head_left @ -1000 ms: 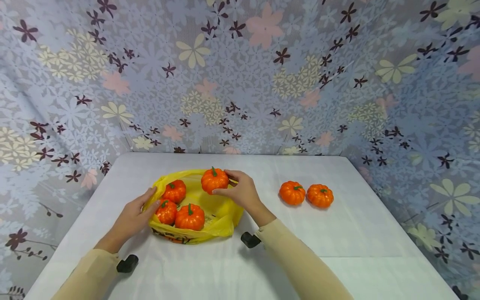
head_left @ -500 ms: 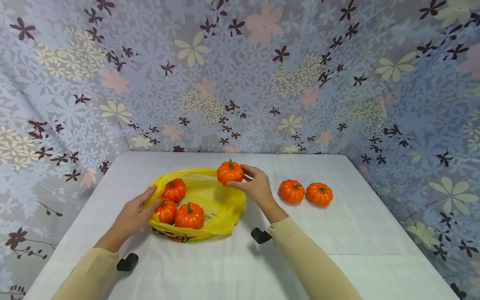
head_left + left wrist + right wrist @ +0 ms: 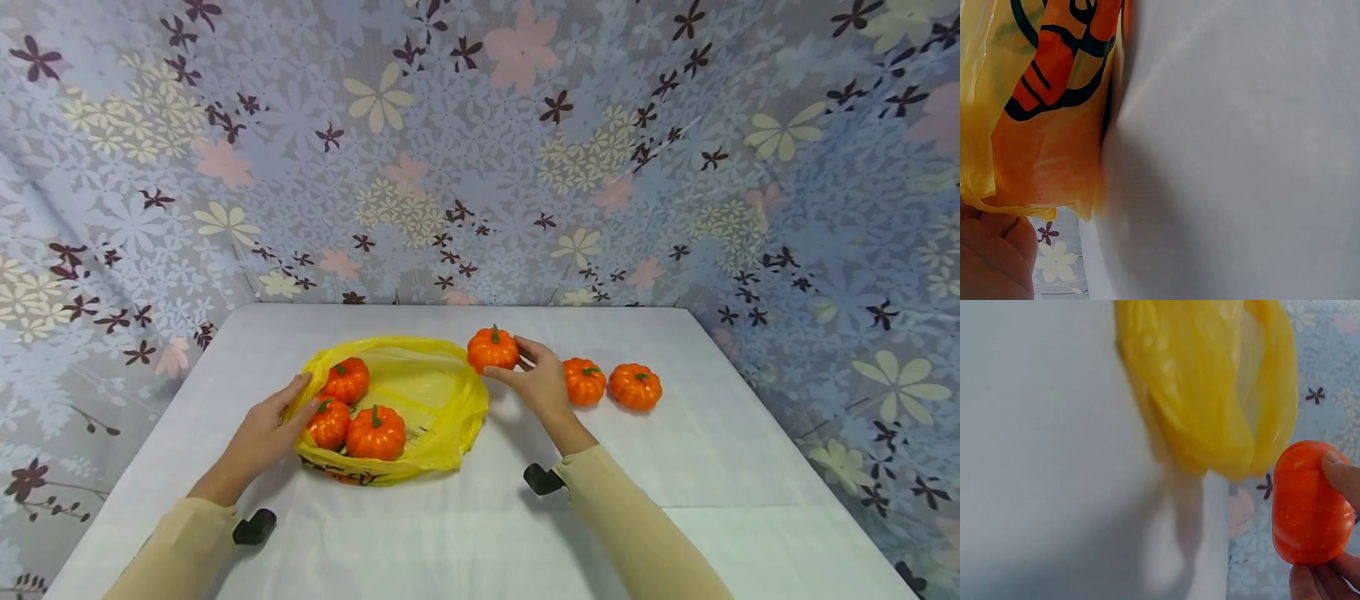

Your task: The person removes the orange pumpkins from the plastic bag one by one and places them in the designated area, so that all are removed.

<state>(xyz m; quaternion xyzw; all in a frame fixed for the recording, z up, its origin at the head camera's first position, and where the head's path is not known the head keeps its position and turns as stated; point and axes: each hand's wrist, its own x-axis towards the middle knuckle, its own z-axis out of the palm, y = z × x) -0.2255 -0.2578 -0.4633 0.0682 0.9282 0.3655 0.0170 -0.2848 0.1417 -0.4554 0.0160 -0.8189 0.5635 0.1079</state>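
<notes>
An orange pumpkin with a green stem is held between the thumb and fingers of my right hand, just off the right rim of a yellow plastic bag. In the right wrist view the same pumpkin is pinched from its two sides. My left hand grips the bag's left edge, its thumb over the rim. Inside the open bag, at its left, lie three pumpkins: a back one, a left one and a front one. Black and orange print shows on the bag's side in the left wrist view.
Two more pumpkins stand side by side on the white-covered table, right of my right hand: a nearer one, partly behind the hand, and another pumpkin. A floral curtain hangs behind the table.
My right hand has moved right with its pumpkin, from over the bag to beyond its right rim. The left hand and the pumpkins in the bag have stayed in place.
</notes>
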